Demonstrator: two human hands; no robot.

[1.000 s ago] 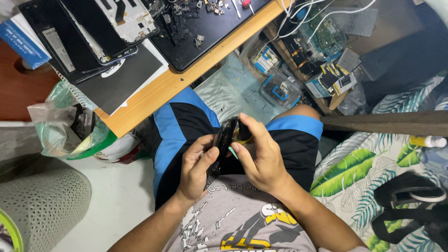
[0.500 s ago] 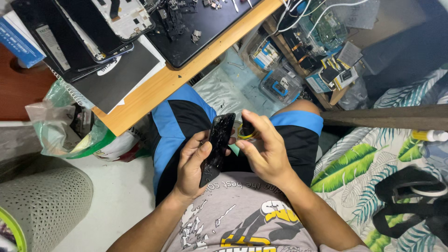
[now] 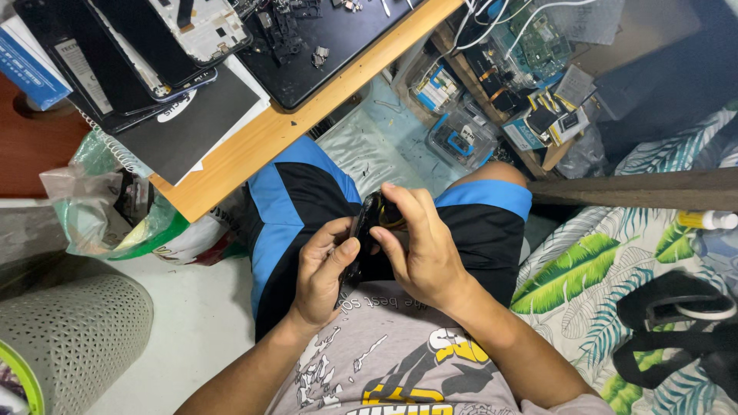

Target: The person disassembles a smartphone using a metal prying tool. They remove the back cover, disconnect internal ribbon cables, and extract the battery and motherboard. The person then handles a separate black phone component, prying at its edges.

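A black smartphone (image 3: 361, 238) is held over my lap, tilted on edge between both hands. My left hand (image 3: 323, 273) grips its lower side, thumb pressed along the edge. Wrapped over the upper end is my right hand (image 3: 419, 246), whose fingers pinch near a small yellowish part (image 3: 390, 223) at the phone's top. Below the hands lie my blue and black shorts (image 3: 300, 192) and grey printed shirt (image 3: 400, 361).
A wooden desk (image 3: 254, 146) at top left carries dismantled phones, black screen panels (image 3: 146, 54) and small parts. Clear boxes of components (image 3: 461, 138) sit on the floor ahead. A plastic bag (image 3: 100, 215) and a perforated grey basket (image 3: 69, 330) stand left; leaf-print bedding (image 3: 592, 269) lies right.
The phone has turned from nearly flat to more on edge, and my right hand has shifted over its top end. Both hands stay on it.
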